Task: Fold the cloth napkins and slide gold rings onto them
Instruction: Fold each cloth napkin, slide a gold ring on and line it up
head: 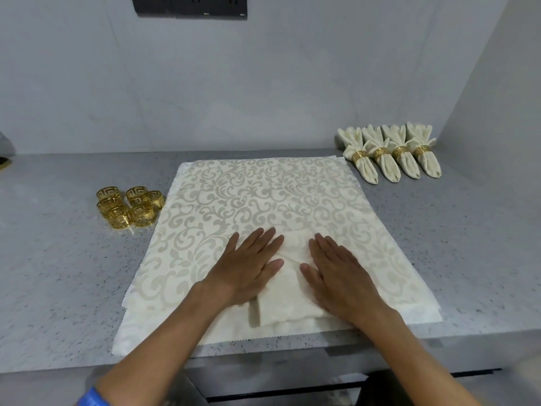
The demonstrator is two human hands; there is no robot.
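Head view showed the folded cream damask cloth napkin (288, 285) lying between both flat, open hands, long axis running away from the person; the cluster of gold filigree rings (128, 206) sat nearer the left hand (248, 265) than the right hand (339, 273).

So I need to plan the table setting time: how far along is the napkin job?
Done: four ringed napkins lie in a row at the back right of the counter. In hand: the left hand and right hand press flat on a folded napkin lying on spread patterned cloth. Left: it has no ring yet, and several loose gold rings wait at the left.
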